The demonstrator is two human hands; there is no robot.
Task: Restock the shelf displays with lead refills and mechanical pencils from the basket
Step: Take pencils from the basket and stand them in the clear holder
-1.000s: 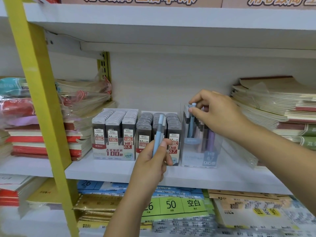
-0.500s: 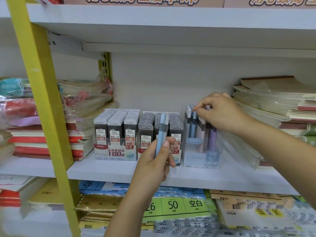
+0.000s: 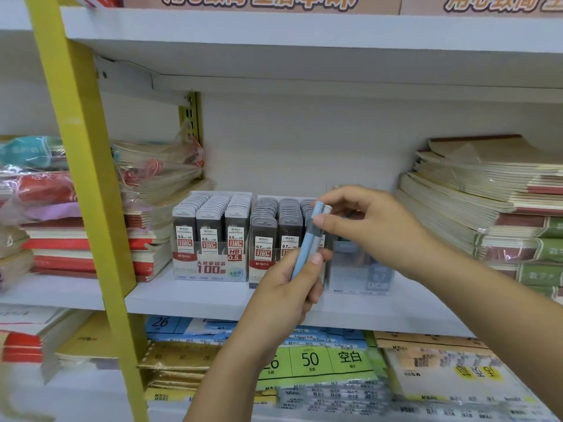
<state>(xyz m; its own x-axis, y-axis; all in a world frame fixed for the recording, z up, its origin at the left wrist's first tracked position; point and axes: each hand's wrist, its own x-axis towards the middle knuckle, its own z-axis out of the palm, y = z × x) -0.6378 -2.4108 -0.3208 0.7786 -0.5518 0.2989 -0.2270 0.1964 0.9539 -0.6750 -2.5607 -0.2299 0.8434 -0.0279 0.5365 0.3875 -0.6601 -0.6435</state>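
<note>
Right hand (image 3: pixel 374 226) is pinching the tops of two slim plastic mechanical pencils (image 3: pixel 304 248), pale blue and grey.
Left hand (image 3: pixel 283 290) is curling its fingers (image 3: pixel 313 289) round their lower barrels. They are probably light, stiff and slick, so a mid-barrel pinch is looking safest.

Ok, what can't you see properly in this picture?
Head view:
- Clear pencil box: blurred, mostly behind the right hand; its contents can't be counted.
- Held pencils: lower ends hidden inside the left hand.
- 0.7 refill box: right row covered by the held pencils.
- Basket: outside the frame.
</note>
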